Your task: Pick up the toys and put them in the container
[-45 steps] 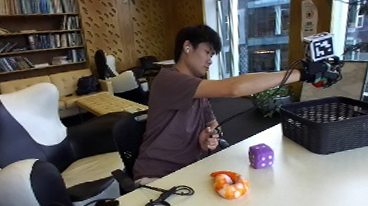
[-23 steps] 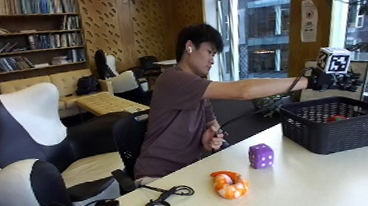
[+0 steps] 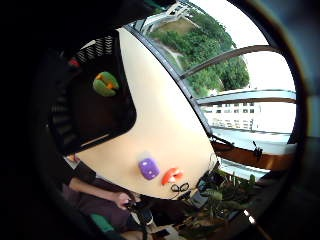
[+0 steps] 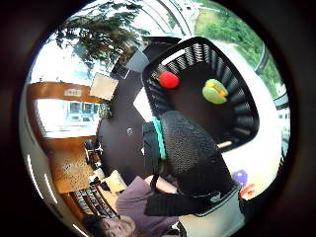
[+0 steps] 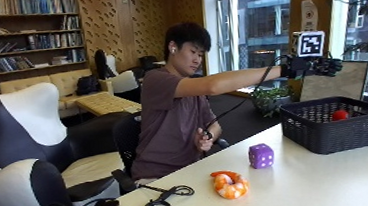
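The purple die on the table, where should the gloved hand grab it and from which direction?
Take the die from above, fingers pinching two opposite side faces. It sits flat on the table with open space all round; the shrimp toy and basket stand apart from it, so a straight-down approach looks unobstructed.

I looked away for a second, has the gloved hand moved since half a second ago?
Yes. The gloved right hand has risen: half a second ago it was low at the rim of the black basket; now it is clearly above it.
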Motion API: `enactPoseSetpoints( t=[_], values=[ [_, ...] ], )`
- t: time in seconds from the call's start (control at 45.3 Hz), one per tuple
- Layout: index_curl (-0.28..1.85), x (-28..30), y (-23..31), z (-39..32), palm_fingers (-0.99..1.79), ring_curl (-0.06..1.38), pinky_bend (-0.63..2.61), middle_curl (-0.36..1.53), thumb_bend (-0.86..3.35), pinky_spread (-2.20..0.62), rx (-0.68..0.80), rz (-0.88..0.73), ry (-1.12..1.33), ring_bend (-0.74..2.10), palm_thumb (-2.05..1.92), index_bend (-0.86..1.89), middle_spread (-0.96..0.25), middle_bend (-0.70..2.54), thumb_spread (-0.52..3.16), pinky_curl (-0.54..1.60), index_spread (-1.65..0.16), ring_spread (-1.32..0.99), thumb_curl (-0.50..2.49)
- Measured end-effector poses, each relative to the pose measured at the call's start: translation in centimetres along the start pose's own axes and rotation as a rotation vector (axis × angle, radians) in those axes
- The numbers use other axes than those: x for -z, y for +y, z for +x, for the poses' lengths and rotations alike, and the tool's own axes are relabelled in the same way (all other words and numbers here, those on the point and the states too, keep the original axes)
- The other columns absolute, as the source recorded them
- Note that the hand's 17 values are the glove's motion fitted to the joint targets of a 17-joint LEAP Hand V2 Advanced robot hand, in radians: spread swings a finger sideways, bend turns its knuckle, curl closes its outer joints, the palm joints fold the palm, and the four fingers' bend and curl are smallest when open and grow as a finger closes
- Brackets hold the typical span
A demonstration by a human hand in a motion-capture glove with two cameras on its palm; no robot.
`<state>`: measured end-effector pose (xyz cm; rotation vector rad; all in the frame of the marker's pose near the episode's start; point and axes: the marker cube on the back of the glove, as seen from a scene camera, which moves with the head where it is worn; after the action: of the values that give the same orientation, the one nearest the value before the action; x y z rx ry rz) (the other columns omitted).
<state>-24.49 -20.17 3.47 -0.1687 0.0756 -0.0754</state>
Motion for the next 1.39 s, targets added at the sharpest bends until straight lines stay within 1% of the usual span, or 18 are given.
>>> enactPoseSetpoints(
  t=[0.154,0.287,0.375,0.419,0.463,0.574,0.684,0.75,0.794,0.882,0.993,1.037,1.059,1.081,1.169,1.191,1.235,1.39],
  values=[
    [0.24,-0.6,3.6,6.9,-0.33,0.28,0.73,0.25,-0.06,0.04,-0.171,0.001,0.092,0.21,-0.09,0.06,-0.04,0.08,1.31,0.35,-0.27,0.01,0.33],
    [0.22,-2.9,7.5,13.0,-0.31,0.29,0.72,0.22,-0.06,0.05,-0.057,-0.028,0.105,0.19,-0.09,0.08,-0.03,0.09,1.31,0.35,-0.27,0.01,0.29],
    [0.21,-5.0,10.8,15.3,-0.30,0.29,0.74,0.21,-0.06,0.05,0.253,-0.072,-0.024,0.19,-0.09,0.08,-0.03,0.08,1.31,0.35,-0.27,0.01,0.27],
    [0.20,-6.4,11.9,16.2,-0.30,0.29,0.74,0.20,-0.06,0.05,0.336,-0.092,-0.060,0.19,-0.08,0.08,-0.03,0.08,1.31,0.35,-0.27,0.01,0.26],
    [0.20,-8.2,12.6,16.9,-0.30,0.29,0.74,0.20,-0.06,0.05,0.336,-0.108,-0.052,0.18,-0.08,0.08,-0.03,0.09,1.31,0.35,-0.27,0.01,0.26],
    [0.19,-15.4,13.7,18.2,-0.27,0.30,0.75,0.19,-0.06,0.05,0.192,-0.151,0.094,0.19,-0.08,0.10,-0.03,0.09,1.31,0.36,-0.28,0.02,0.24],
    [0.20,-21.8,15.4,16.7,-0.26,0.30,0.75,0.18,-0.05,0.05,0.269,-0.227,-0.076,0.19,-0.08,0.12,-0.03,0.08,1.32,0.36,-0.28,0.02,0.23],
    [0.20,-24.8,15.9,16.5,-0.21,0.30,0.77,0.17,-0.04,0.05,0.289,-0.172,-0.094,0.19,-0.06,0.14,-0.04,0.08,1.34,0.36,-0.28,0.02,0.22],
    [0.21,-26.7,16.2,16.3,-0.09,0.32,0.77,0.17,-0.03,0.05,0.296,-0.078,-0.083,0.25,-0.04,0.17,-0.06,0.10,1.36,0.36,-0.29,0.01,0.22],
    [0.24,-28.4,16.1,16.2,0.37,0.33,0.79,0.18,0.02,0.00,0.274,0.143,-0.107,0.41,0.04,0.23,-0.07,0.18,1.43,0.34,-0.28,-0.06,0.24],
    [0.24,-29.3,14.7,17.4,1.00,0.35,0.81,0.24,0.11,-0.19,0.249,0.269,0.040,0.60,0.21,0.25,-0.15,0.37,1.50,0.31,-0.27,-0.19,0.29],
    [0.25,-29.7,14.5,16.5,1.08,0.39,0.80,0.27,0.14,-0.23,0.246,0.284,-0.008,0.68,0.26,0.23,-0.17,0.42,1.51,0.33,-0.27,-0.23,0.31],
    [0.27,-29.7,14.3,15.9,0.97,0.39,0.80,0.27,0.13,-0.24,0.244,0.290,-0.052,0.63,0.25,0.24,-0.17,0.40,1.52,0.34,-0.26,-0.23,0.30],
    [0.29,-29.8,14.1,15.6,1.17,0.46,0.84,0.29,0.15,-0.27,0.240,0.300,-0.087,0.77,0.32,0.26,-0.19,0.47,1.48,0.38,-0.27,-0.26,0.34],
    [0.33,-29.3,12.9,15.7,1.19,0.51,0.91,0.34,0.17,-0.32,0.211,0.330,-0.165,0.87,0.40,0.31,-0.23,0.55,1.41,0.42,-0.28,-0.31,0.40],
    [0.36,-29.2,12.6,15.6,1.33,0.54,0.94,0.36,0.18,-0.33,0.202,0.326,-0.173,0.92,0.43,0.39,-0.25,0.62,1.40,0.43,-0.29,-0.33,0.42],
    [0.40,-29.1,12.1,15.4,1.41,0.57,0.97,0.41,0.19,-0.35,0.191,0.289,-0.173,0.99,0.45,0.50,-0.26,0.73,1.39,0.45,-0.30,-0.35,0.44],
    [0.56,-27.4,10.7,14.2,1.36,0.66,1.03,0.55,0.21,-0.40,0.199,0.072,-0.205,1.16,0.52,0.85,-0.27,1.04,1.35,0.51,-0.30,-0.38,0.52]
  ],
)
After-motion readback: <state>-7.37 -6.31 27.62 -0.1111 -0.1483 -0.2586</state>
